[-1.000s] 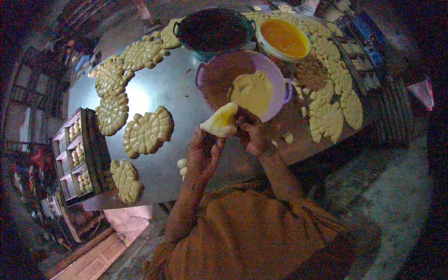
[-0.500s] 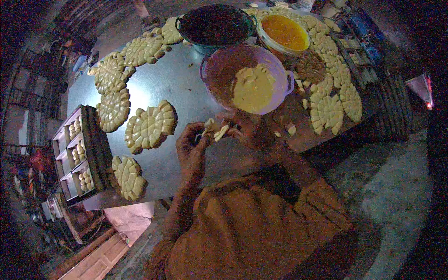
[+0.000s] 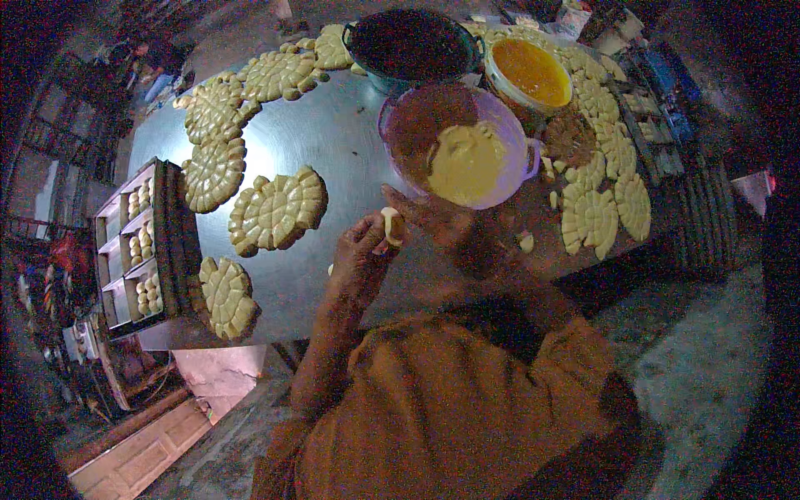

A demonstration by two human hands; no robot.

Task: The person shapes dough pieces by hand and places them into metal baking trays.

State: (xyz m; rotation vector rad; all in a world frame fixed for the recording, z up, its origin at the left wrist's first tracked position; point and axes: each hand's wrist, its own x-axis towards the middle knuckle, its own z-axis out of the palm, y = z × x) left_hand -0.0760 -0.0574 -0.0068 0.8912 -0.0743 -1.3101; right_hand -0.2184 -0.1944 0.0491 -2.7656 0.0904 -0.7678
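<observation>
Over the near middle of the table, my left hand (image 3: 364, 250) is closed on a small pale piece of dough (image 3: 392, 227), held up between thumb and fingers. Beside it, my right hand (image 3: 446, 229) is in shadow and somewhat blurred; a finger stretches toward the upper left, just above the dough. I see nothing held in that hand. Right behind both hands stands a purple two-handled basin (image 3: 398, 158) with a soft yellow mass (image 3: 468, 165) inside, its surface dented.
Flattened dough clusters (image 3: 277, 210) lie at left, with more (image 3: 590, 215) at right. A divided tray (image 3: 125, 250) of small dough balls stands at the left edge. Behind are a dark-filled green basin (image 3: 410, 50), a tub of orange-yellow contents (image 3: 531, 73) and a brown lump (image 3: 570, 136).
My left hand has moved a little right and turned, still gripping dough. My right hand has come off the dough it was pinching, one finger now extended. The view has shifted slightly.
</observation>
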